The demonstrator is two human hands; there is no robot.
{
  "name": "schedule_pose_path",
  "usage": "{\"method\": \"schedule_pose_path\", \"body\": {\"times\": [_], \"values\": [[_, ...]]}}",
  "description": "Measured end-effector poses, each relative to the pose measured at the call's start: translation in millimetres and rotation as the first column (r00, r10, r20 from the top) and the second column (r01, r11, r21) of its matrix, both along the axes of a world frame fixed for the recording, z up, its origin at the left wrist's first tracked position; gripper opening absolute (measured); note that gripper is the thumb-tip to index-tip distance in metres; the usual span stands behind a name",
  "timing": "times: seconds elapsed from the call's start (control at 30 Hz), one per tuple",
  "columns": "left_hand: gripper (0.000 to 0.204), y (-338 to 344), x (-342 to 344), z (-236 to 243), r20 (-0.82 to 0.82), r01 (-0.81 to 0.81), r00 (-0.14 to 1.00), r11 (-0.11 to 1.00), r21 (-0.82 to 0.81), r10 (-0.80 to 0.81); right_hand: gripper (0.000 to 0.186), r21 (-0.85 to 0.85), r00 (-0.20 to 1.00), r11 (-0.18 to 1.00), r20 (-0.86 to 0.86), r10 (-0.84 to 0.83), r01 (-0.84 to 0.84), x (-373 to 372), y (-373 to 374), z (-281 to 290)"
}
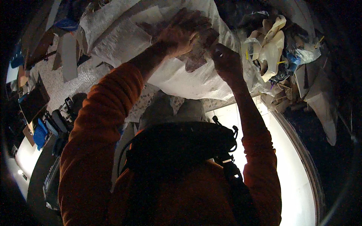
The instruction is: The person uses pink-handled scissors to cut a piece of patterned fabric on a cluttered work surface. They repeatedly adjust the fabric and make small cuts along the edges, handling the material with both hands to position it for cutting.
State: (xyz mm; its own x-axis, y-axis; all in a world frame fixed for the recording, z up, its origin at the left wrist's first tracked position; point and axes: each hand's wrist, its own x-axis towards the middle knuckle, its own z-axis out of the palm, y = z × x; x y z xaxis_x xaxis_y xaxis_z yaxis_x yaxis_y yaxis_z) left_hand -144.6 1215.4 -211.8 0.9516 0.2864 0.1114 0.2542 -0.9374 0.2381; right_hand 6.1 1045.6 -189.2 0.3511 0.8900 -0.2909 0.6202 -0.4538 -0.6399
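Observation:
A large white woven sack [196,83] spreads out before me, with thin, flat brownish-grey pieces [196,62] lying on it. Across these pieces, my left hand [181,34] lies with its fingers stretched out. To its right, my right hand [227,64] is closed, its fingertips meeting at the right edge of the brownish pieces. Shadow hides what the right fingers pinch, though a small bright spot shows at them. The material of the pieces is too dark to make out.
Crumpled plastic bags and cream-coloured scraps [273,49] are heaped to the right of the sack. Flat boards [69,56] stand at the left over a speckled floor [56,84]. A black bag [177,147] hangs at my front. Bright light falls on the floor [294,177] at lower right.

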Motion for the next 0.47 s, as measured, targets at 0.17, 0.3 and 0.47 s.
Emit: {"method": "schedule_pose_path", "body": {"times": [0.17,0.3,0.47], "values": [[0.04,-3,-3,-2,0.015,-0.018,1.0,1.0,-0.021,0.018,0.023,0.14,0.994,0.986,0.083,0.073,-0.085,13,2,-11],[0.042,-3,-3,-5,0.021,0.004,1.0,1.0,-0.007,-0.004,0.017,0.075,0.999,0.997,-0.036,-0.016,0.019,5,-2,-13],[0.048,0,-2,-1,-0.043,0.008,0.999,1.0,-0.006,-0.008,0.02,0.081,0.997,0.994,0.003,0.077,-0.077,4,-2,-4]]}}
